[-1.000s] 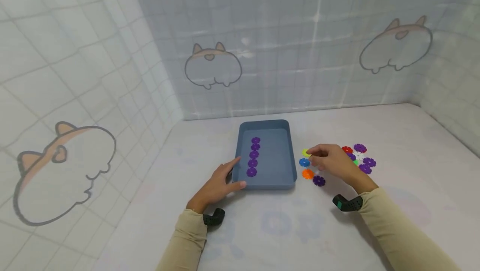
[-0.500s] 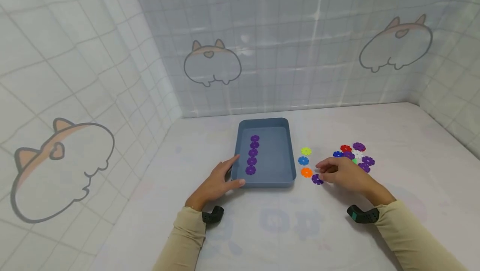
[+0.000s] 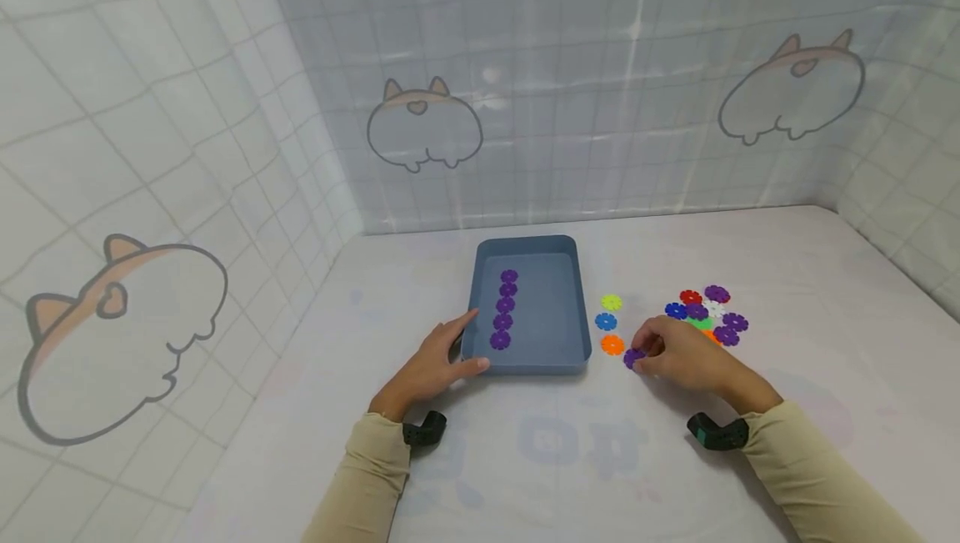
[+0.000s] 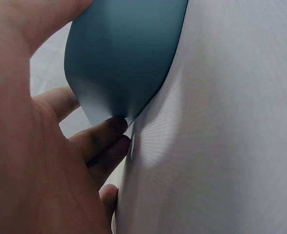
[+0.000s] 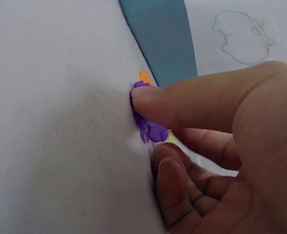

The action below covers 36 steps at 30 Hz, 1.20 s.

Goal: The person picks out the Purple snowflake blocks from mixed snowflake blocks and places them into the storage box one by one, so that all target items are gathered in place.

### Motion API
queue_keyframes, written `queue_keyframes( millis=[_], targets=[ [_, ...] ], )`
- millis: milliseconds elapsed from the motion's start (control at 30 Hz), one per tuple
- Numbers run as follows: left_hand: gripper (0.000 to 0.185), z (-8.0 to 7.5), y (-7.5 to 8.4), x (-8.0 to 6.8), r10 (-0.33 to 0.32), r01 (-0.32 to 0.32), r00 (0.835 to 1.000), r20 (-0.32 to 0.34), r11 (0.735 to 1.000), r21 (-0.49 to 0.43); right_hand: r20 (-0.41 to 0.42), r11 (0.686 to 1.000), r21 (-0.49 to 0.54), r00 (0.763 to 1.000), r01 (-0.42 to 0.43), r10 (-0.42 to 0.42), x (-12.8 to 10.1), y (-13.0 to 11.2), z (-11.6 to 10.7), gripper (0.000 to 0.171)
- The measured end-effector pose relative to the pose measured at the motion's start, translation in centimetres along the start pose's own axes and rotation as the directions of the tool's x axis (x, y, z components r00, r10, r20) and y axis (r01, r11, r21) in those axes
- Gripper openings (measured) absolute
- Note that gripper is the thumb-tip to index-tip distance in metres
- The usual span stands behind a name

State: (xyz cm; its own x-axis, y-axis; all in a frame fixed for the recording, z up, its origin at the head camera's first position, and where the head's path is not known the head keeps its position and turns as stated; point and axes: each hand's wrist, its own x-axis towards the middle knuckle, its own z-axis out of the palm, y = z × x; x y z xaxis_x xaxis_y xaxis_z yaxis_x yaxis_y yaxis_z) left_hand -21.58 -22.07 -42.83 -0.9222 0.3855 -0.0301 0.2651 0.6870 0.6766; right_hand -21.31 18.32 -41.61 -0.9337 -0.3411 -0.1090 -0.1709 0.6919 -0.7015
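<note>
A blue-grey tray [image 3: 555, 309] lies on the cloth, with a column of several purple snowflake discs [image 3: 505, 304] along its left half. My left hand [image 3: 427, 372] holds the tray's front left corner, thumb at the front rim and fingers along the left side. In the left wrist view, fingertips [image 4: 116, 124] touch the tray's outer wall [image 4: 119, 53]. Right of the tray, my right hand [image 3: 678, 351] pinches a purple snowflake disc [image 5: 155, 131] low over the cloth. The thumb [image 5: 148, 100] covers part of the disc.
Yellow [image 3: 611, 302], blue [image 3: 606, 321] and orange discs [image 3: 612, 344] line up between tray and right hand. Behind the hand lies a loose pile of mixed discs [image 3: 716, 309], several of them purple. Tile-patterned curtains [image 3: 555, 109] enclose the table on the visible sides.
My right hand has drawn back from the yellow disc toward the front and closed its fingertips on the nearby purple disc. My left hand stays at the tray corner.
</note>
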Motion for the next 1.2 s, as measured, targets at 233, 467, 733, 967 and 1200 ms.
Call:
queue_keyframes(
  millis=[233, 467, 733, 967, 1200],
  targets=[
    [0.087, 0.1, -0.1, 0.0, -0.001, 0.001, 1.000, -0.006, 1.000, -0.010, -0.038, 0.992, 0.121, 0.999, 0.038, -0.033, 0.1, 0.4, 0.0, 0.011],
    [0.086, 0.0, -0.3, 0.1, -0.002, 0.002, 1.000, -0.009, 1.000, -0.006, -0.066, 0.967, 0.248, 0.997, 0.060, -0.045, 1.3, -0.2, 0.0, 0.023],
    [0.087, -0.2, -0.2, 0.2, 0.003, -0.003, 1.000, -0.005, 1.000, 0.005, -0.086, 0.932, 0.356, 0.996, 0.061, -0.033, 3.2, -1.8, 0.2, 0.031],
    [0.088, 0.1, 0.1, 0.0, -0.008, 0.008, 1.000, -0.001, 1.000, -0.006, -0.044, 0.878, 0.466, 0.994, 0.109, -0.100, 4.8, -4.2, 0.3, 0.035],
    [0.087, 0.2, 0.2, -0.1, -0.025, 0.025, 1.000, -0.006, 1.000, -0.008, 0.070, 0.911, 0.403, 0.990, 0.085, -0.123, 6.7, -6.6, 0.5, 0.035]
  ],
)
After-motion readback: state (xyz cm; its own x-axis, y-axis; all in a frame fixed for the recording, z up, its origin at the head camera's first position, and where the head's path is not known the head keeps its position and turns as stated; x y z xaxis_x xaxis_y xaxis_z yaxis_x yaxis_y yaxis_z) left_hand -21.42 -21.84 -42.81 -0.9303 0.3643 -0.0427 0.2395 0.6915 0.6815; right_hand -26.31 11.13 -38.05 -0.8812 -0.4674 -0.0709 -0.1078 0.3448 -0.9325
